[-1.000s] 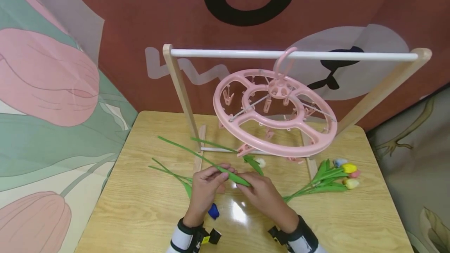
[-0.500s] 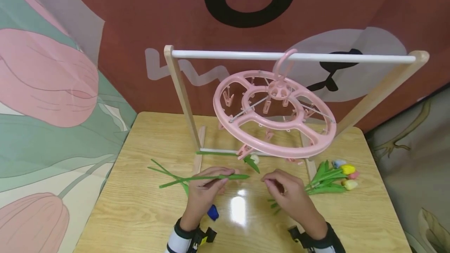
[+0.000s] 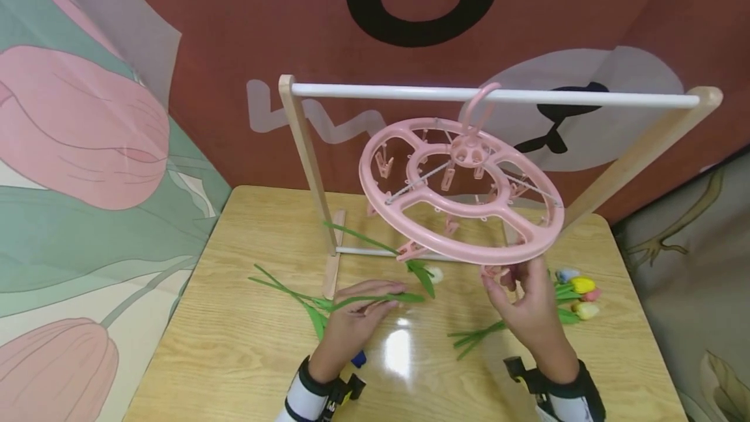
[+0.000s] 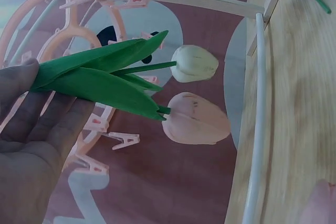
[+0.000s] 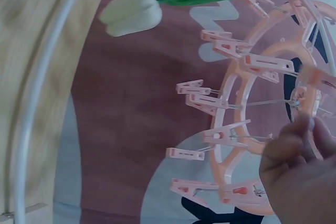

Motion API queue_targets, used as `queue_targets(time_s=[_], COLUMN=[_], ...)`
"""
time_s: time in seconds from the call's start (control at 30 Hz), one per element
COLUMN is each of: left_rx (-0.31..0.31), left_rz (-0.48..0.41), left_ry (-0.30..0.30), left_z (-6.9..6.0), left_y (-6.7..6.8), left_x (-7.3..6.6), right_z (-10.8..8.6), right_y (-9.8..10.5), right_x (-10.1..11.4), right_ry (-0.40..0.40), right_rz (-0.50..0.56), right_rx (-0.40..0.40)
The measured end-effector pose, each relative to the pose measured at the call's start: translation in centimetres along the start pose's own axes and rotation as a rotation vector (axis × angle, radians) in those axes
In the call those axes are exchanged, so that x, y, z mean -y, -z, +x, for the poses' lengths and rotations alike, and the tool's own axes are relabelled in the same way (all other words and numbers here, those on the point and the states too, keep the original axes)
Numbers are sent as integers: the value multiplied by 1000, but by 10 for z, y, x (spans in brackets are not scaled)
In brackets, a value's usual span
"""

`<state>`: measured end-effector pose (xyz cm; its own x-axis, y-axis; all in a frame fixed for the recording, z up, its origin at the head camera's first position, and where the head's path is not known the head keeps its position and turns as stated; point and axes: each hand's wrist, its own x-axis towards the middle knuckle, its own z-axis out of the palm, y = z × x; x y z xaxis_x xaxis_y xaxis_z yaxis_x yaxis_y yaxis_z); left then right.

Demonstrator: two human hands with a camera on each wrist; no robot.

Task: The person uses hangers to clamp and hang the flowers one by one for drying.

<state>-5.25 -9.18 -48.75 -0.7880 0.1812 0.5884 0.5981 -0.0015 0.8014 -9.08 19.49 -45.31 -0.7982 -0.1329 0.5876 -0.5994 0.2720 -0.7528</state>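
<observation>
My left hand [image 3: 360, 318] pinches the green stem and leaves of an artificial tulip [image 3: 407, 297]; in the left wrist view its pink bloom [image 4: 197, 120] points away from the palm. My right hand [image 3: 530, 318] is raised to the front right rim of a round pink clip hanger [image 3: 469, 254]. Its thumb and fingers pinch a pink clothespin [image 3: 494, 271], partly hidden by them. A white tulip [image 3: 435, 274] hangs sideways from another clothespin [image 3: 412, 251] at the hanger's front left; its bloom [image 5: 131, 11] shows in the right wrist view.
The hanger hooks over the white bar [image 3: 381, 91] of a wooden-ended rack. Several tulips [image 3: 580, 295] lie on the table [image 3: 217, 344] at right, partly behind my right hand. Green stems [image 3: 287, 290] and a blue bloom [image 3: 359, 359] lie by my left hand.
My right hand has let go of the pink tulip's leaf and moved right and up to the hanger's clothespin. The left hand keeps the tulip, its stem now turned further back.
</observation>
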Motion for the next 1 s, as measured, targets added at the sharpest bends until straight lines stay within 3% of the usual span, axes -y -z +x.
queue_targets(time_s=[0.13, 0.2, 0.53, 0.73, 0.9, 1.0], left_rx=[19, 28, 39, 33, 16, 0], left_rz=[44, 48, -39, -88, -170, -220], left_ry=[-26, -11, 114, 123, 118, 145], left_z=[4, 6, 11, 11, 11, 11], left_y=[-4, -6, -13, -19, -28, -32], left_x=[4, 6, 8, 12, 16, 17], right_z=[10, 13, 23, 20, 18, 15], right_y=[2, 3, 2, 1, -9, -17], right_x=[3, 5, 15, 18, 18, 18], right_ry=[74, 85, 21, -8, 12, 29], right_rz=[47, 90, 361, 370, 374, 381], right_rx=[90, 118, 178, 175, 147, 124])
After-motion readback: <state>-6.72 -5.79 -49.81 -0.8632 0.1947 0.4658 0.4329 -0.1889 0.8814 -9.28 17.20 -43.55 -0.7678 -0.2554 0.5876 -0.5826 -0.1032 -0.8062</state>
